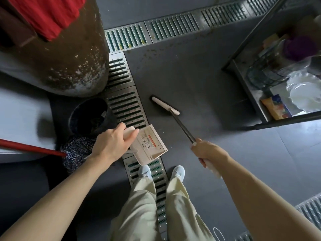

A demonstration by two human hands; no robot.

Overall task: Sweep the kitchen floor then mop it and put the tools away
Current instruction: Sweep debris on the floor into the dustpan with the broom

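A: Where do the hands stand?

B: The left hand (113, 142) is closed around the pale handle of the dustpan (149, 144), holding it tilted above the drain grate (125, 105), beside the dark bucket (88, 113). The right hand (207, 150) is wrapped tight round the upper end of the broom (182, 126) handle; the broom's head rests on the grey floor (199, 75), ahead of the person's shoes.

A: And the mop?

B: The mop (76, 151) lies to the left, its red handle running off frame and its speckled head just beside the bucket, under the left forearm.

A: What might go wrong?

B: Probably a spill. The pan is tilted over the slotted grate; if it carries any sweepings, they could drop into the drain rather than a bin. Whether it is loaded cannot be told from here.

A: Anything else?

B: The left arm hangs close above the mop, so a careless swing could knock it. The broom handle also points toward the steel shelf (246, 87) of dishes, and a wide stroke might strike the frame.
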